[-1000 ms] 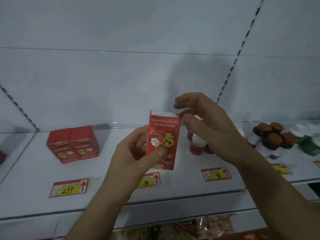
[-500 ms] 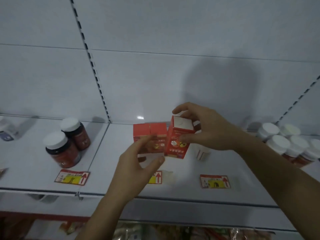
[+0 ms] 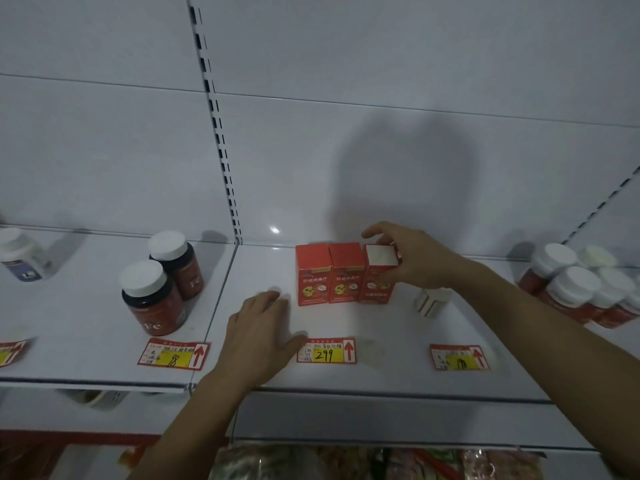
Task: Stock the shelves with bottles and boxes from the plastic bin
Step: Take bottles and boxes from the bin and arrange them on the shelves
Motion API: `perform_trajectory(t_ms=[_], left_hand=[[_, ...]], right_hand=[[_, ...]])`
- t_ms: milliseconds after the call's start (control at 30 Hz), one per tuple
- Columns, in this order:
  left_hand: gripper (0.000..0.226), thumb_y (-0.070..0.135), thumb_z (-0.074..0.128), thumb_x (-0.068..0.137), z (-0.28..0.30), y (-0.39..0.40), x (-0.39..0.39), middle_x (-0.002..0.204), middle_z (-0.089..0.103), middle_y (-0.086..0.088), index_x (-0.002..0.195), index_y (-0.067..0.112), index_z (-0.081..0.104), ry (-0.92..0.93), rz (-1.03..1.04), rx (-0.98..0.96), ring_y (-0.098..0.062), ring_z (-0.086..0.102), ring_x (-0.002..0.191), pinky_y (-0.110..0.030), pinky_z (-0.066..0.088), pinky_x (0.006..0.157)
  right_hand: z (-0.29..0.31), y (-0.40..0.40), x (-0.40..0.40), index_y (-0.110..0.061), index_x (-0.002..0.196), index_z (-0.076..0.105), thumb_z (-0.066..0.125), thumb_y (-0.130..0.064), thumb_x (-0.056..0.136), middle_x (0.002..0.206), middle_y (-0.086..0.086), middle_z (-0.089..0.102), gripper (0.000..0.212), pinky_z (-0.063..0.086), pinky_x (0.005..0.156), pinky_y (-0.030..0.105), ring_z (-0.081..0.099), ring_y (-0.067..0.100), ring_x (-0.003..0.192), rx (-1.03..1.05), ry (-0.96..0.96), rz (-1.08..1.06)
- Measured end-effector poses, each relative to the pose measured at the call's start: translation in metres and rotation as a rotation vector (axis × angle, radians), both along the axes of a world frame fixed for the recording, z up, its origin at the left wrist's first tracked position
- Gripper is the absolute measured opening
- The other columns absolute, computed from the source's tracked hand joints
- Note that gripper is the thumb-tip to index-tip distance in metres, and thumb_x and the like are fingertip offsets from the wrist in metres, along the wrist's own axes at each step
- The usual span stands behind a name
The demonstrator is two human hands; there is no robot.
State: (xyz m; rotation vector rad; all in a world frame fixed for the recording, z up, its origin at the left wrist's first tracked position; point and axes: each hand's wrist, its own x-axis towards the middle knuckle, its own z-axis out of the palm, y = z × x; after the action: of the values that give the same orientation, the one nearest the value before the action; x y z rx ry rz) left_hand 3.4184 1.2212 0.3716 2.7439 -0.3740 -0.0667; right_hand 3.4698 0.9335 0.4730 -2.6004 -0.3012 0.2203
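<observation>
The right hand (image 3: 412, 258) pinches the third red box (image 3: 378, 277) by its top edges, setting it on the white shelf (image 3: 398, 362) hard against the right side of the two red boxes (image 3: 329, 275) standing there. Left hand (image 3: 259, 336) lies flat, fingers relaxed, in front and left of those boxes, holding nothing. Looks like light, stiff card that could dent, so hold it gently across the upper sides.
</observation>
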Motion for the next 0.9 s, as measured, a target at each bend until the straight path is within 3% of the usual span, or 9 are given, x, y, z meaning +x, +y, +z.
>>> perform_trajectory(t_ms=[100,167,233,400,533,667,767,900], left_hand=[[0.076,0.064,0.060,0.087,-0.004,0.001,0.001,0.160,0.029,0.005,0.149,0.027,0.037,0.013,0.016,-0.029,-0.018,0.028,0.146,-0.045,0.028,0.117],[0.075,0.064,0.058,0.088,-0.006,0.002,-0.001,0.160,0.031,0.005,0.149,0.026,0.038,0.009,0.029,-0.041,-0.018,0.029,0.146,-0.045,0.029,0.116],[0.071,0.064,0.053,0.091,-0.003,0.002,-0.004,0.159,0.034,0.005,0.149,0.024,0.041,0.002,0.039,-0.053,-0.016,0.032,0.144,-0.043,0.031,0.115],[0.059,0.049,0.056,0.096,0.033,0.015,-0.008,0.151,0.047,0.000,0.145,0.018,0.047,-0.114,0.103,-0.137,-0.017,0.044,0.135,-0.036,0.037,0.112],[0.052,0.042,0.058,0.097,0.073,0.046,-0.018,0.141,0.056,-0.002,0.140,0.014,0.052,-0.277,0.192,-0.129,-0.020,0.052,0.126,-0.034,0.043,0.105],[0.048,0.042,0.055,0.098,0.090,0.065,-0.030,0.133,0.060,0.001,0.138,0.015,0.054,-0.344,0.273,-0.110,-0.017,0.054,0.118,-0.026,0.040,0.094],[0.049,0.041,0.055,0.098,0.087,0.059,-0.034,0.136,0.058,0.001,0.139,0.015,0.052,-0.340,0.279,-0.114,-0.016,0.052,0.120,-0.026,0.040,0.095],[0.055,0.043,0.055,0.098,0.075,0.025,-0.029,0.146,0.052,-0.001,0.145,0.015,0.047,-0.279,0.195,-0.159,-0.019,0.049,0.132,-0.035,0.041,0.108]], right_hand=[[0.001,-0.002,-0.006,-0.033,0.143,0.042,0.089,-0.022,0.075,0.132,-0.002,0.057,0.083,0.052,0.088,0.024,0.061,0.013,0.110,-0.010,0.025,-0.010],[0.005,-0.001,-0.015,-0.034,0.146,0.039,0.087,-0.032,0.076,0.142,-0.002,0.049,0.085,0.044,0.105,0.034,0.050,0.016,0.127,-0.049,-0.062,-0.027],[0.012,0.006,-0.026,-0.033,0.146,0.039,0.080,-0.037,0.083,0.147,-0.004,0.046,0.075,0.037,0.111,0.034,0.043,0.013,0.133,-0.033,-0.200,-0.010],[0.028,0.049,-0.042,-0.030,0.147,0.040,0.069,-0.041,0.092,0.150,-0.008,0.043,0.063,0.036,0.107,0.026,0.041,0.010,0.134,0.034,-0.313,0.173],[0.033,0.090,-0.035,-0.026,0.150,0.038,0.070,-0.038,0.093,0.154,-0.006,0.041,0.067,0.028,0.120,0.034,0.033,0.014,0.144,0.028,-0.374,0.328],[0.046,0.109,-0.024,-0.021,0.152,0.040,0.074,-0.037,0.090,0.154,-0.002,0.044,0.072,0.027,0.112,0.024,0.042,0.016,0.139,0.023,-0.387,0.386],[0.051,0.099,-0.014,-0.021,0.155,0.033,0.076,-0.041,0.087,0.158,-0.002,0.039,0.084,0.029,0.108,0.023,0.041,0.017,0.140,-0.063,-0.297,0.423],[0.048,0.053,-0.001,-0.023,0.158,0.024,0.081,-0.048,0.079,0.161,0.001,0.033,0.100,0.037,0.114,0.037,0.039,0.020,0.142,-0.209,-0.140,0.307]])
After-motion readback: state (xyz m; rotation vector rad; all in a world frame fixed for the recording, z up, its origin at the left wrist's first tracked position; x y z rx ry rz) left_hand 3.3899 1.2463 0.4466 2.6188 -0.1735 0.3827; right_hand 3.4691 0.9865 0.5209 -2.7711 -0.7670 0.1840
